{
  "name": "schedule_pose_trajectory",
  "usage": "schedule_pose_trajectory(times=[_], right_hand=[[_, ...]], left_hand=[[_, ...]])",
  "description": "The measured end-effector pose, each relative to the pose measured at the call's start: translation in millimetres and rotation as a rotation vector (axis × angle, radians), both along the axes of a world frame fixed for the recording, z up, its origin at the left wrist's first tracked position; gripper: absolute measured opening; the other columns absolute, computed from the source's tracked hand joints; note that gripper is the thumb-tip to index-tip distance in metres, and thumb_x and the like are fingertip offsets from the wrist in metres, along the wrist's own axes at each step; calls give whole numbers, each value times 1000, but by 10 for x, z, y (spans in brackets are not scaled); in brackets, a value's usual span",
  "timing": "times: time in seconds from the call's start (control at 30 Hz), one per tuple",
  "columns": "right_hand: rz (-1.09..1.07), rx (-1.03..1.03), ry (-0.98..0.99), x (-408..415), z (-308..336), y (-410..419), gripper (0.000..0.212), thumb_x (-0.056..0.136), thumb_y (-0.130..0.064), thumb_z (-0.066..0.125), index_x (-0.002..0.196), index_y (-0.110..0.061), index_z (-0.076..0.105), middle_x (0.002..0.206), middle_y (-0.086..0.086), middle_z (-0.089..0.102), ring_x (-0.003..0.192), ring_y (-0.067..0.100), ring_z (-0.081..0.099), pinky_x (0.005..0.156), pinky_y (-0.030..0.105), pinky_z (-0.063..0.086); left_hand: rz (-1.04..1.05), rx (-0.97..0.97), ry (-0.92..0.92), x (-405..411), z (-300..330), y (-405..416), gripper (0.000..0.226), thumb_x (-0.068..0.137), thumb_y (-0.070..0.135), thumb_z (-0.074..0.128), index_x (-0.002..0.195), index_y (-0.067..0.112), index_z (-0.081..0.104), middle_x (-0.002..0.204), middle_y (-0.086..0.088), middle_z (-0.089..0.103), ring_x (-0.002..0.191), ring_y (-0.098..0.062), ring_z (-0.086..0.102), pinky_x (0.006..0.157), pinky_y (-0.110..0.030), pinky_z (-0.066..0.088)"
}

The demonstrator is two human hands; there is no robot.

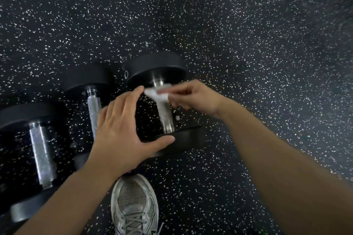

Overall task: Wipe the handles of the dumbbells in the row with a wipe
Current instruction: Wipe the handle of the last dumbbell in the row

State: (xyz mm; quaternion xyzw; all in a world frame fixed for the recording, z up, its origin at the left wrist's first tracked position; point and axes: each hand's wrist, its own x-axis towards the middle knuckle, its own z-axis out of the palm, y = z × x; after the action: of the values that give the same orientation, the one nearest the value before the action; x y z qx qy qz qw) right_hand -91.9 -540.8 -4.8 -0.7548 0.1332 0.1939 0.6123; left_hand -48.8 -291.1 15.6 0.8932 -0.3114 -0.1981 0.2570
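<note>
Right hand (193, 97): closed on one white wipe (159, 95), pinched between thumb and fingers and pressed against the upper part of the steel handle (165, 114) of the right dumbbell (158, 70). The hand is blurred.

Left hand (122, 128): spread wide, holding nothing. Its thumb lies on the rim of that dumbbell's near head (183, 141); its fingers reach toward the wipe at 12 o'clock without clearly touching it.

Dumbbells counted: three, lying side by side in a row on the floor (248, 44), handles running roughly 12 to 6 o'clock. The middle dumbbell (93, 105) lies at 9 o'clock from the left hand and is partly covered by it; the left dumbbell (41, 150) lies beyond it, at the frame's edge. All have black round heads and knurled metal handles.

Writing: one small white mark on the far head of the right dumbbell, not legible. No brand can be read.

Shoes: one grey laced shoe (134, 206) at 6 o'clock.

Floor: black, with white flecks.
</note>
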Motion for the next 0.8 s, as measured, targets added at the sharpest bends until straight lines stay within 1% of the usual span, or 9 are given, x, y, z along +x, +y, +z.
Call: schedule_pose_trajectory(times=[0.07,0.17,0.37,0.43,0.5,0.57,0.67,0.73,0.8], right_hand=[[-123,26,-62,84,-35,61,30,103,-11,58,130,-18,69,73,-6,62,61,2,49,59,15,38],[39,-65,-50,92,-81,133,30,102,-8,57,130,-17,68,72,-16,66,65,-8,54,67,8,44],[417,-30,175,-46,-70,67,25,99,-13,64,120,-21,76,90,-6,76,75,3,58,73,17,46],[326,-17,116,-42,-42,85,26,99,-13,63,121,-23,74,88,-1,74,75,13,55,68,18,43],[52,62,28,25,-51,122,29,101,-12,61,124,-24,72,77,-1,64,71,22,43,60,23,35],[-130,72,-40,127,-99,166,29,102,-12,59,128,-18,71,77,2,59,68,23,41,59,22,34],[-49,-114,-114,142,-180,269,29,103,-11,58,128,-13,71,75,-9,62,68,0,53,70,14,44],[36,-132,-92,43,-198,275,28,101,-7,59,124,-16,72,71,-22,65,68,-8,55,72,10,44],[160,-79,-15,-77,-174,238,28,100,-5,61,124,-14,71,81,-26,71,76,-11,60,77,10,45]], left_hand=[[15,18,8,36,-9,80,123,61,97,54,160,31,22,159,3,38,149,-21,33,124,-44,16],[38,43,36,95,-30,209,126,57,99,52,160,33,21,159,3,37,150,-21,32,126,-51,17],[39,104,40,206,-52,468,128,55,101,50,160,33,22,161,-3,37,151,-27,30,125,-52,17],[0,92,23,188,-37,449,124,60,101,47,160,32,22,161,-3,37,150,-27,31,125,-54,18],[-10,51,30,124,-1,338,121,63,100,46,160,32,23,161,0,36,149,-23,30,124,-51,18],[-1,14,35,47,23,187,120,64,98,47,160,31,23,160,2,36,149,-21,29,123,-46,17],[10,-13,37,-14,16,41,122,61,98,49,160,32,23,160,4,36,150,-19,30,123,-42,17],[32,-18,53,-12,8,55,123,59,98,51,160,32,22,160,5,36,150,-18,30,123,-41,16],[40,-10,63,-3,14,108,124,58,97,53,160,33,21,160,5,35,150,-18,30,121,-39,14]])
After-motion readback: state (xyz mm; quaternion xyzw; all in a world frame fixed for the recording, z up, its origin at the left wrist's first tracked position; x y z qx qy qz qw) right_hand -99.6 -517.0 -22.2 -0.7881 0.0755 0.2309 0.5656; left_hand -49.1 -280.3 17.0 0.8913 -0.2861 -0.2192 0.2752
